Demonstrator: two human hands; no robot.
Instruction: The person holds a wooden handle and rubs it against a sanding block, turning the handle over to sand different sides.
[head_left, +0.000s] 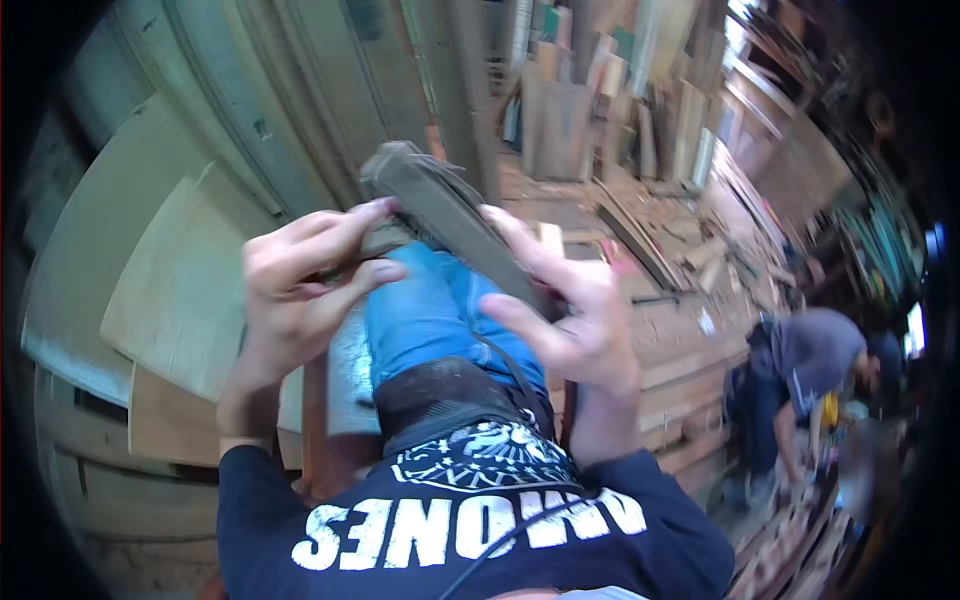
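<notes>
A long grey-brown wooden piece (440,205) with a rough end slants across the middle, above my lap. My right hand (570,300) holds its near end, with the index finger along the right side and the thumb spread below. At the far end, my left hand (315,275) has its fingers curled and its index fingertip against the left side. The left thumb sits lower, and a greyish part shows between thumb and finger. Motion blur softens the edges of the wood.
Large pale boards (190,270) lie at the left. Wooden planks (570,120) lean upright at the back. Scraps and a long dark strip (640,245) lie on the littered floor. On the right a person (810,350) bends over a pile of wood (800,545).
</notes>
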